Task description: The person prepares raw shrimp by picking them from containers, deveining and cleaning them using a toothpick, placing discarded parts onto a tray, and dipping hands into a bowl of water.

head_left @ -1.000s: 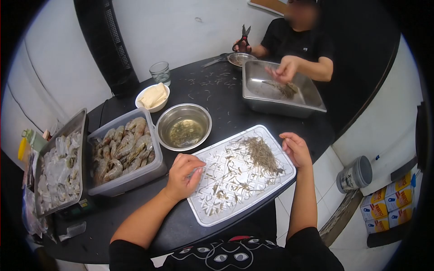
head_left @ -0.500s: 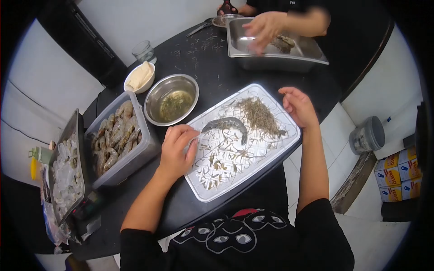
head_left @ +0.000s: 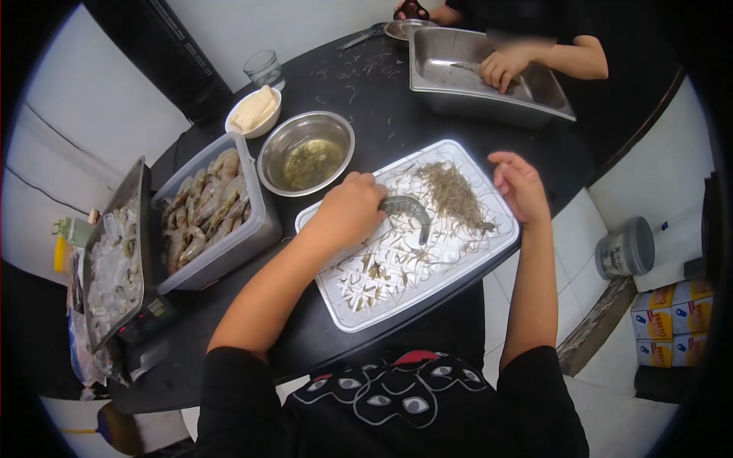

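Observation:
A single grey shrimp [head_left: 413,214] lies curved on a white plastic tray [head_left: 345,327] scattered with thin trimmed bits. My left hand [head_left: 353,208] is closed over one end of that shrimp, its fingertips partly hidden from above. Beyond the shrimp sits a tangled pile of feelers and legs [head_left: 452,192], on the tray's far right. My right hand [head_left: 522,188] hovers by the tray's right edge with loosely curled fingers, the index finger apart, and I see nothing held in it.
To the left stand a clear tub of shrimp [head_left: 206,210], a steel bowl [head_left: 272,145] with cloudy liquid, a white bowl [head_left: 276,116], a glass [head_left: 264,70] and a tray of ice [head_left: 116,263]. Opposite, a person's hand [head_left: 502,70] reaches into a steel pan [head_left: 458,93].
My left hand has moved from the tray's left edge onto the shrimp's end. My right hand stays by the tray. The other person's hand has lowered into the steel pan.

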Tool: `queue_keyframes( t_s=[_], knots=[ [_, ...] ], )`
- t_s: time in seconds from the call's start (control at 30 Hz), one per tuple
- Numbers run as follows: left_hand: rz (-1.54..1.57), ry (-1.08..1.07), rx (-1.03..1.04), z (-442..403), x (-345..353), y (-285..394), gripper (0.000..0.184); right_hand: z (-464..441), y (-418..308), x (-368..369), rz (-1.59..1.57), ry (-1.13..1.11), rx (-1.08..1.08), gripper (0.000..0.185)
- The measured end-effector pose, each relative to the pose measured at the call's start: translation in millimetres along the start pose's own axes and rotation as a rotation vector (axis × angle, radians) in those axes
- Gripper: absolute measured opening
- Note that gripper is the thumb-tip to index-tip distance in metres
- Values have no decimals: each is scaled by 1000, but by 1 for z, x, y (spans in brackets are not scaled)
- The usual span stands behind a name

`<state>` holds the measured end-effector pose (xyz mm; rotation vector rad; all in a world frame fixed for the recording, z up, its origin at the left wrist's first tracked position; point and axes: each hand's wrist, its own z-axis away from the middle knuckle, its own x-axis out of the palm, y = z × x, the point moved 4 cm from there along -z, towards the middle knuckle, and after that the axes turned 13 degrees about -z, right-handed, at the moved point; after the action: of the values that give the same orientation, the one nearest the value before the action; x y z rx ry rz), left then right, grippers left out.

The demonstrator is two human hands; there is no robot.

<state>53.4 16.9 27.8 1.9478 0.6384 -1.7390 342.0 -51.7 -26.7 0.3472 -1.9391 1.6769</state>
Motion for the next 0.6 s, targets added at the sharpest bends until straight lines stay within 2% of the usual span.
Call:
queue_keyframes(
  t_s=[0.2,0.3,0.33,0.43,0.5,0.6],
  knots=[
    [134,-55,2,-7,0,4,23,0,-1,1,-32,-6,1,21],
    [312,42,49,1,-3,7,24,0,-1,2,-43,-18,-12,20],
    [375,6,12,4,-3,7,24,1,-3,4,-46,-23,-21,20],
    [544,-60,-69,12,-6,10,24,18,-20,23,382,50,-63,20],
    [638,-62,-105,18,-6,10,24,38,-29,54,461,-38,-106,20],
    [755,-15,-84,22,-3,11,24,59,-20,91,453,-145,-53,20]
  ],
)
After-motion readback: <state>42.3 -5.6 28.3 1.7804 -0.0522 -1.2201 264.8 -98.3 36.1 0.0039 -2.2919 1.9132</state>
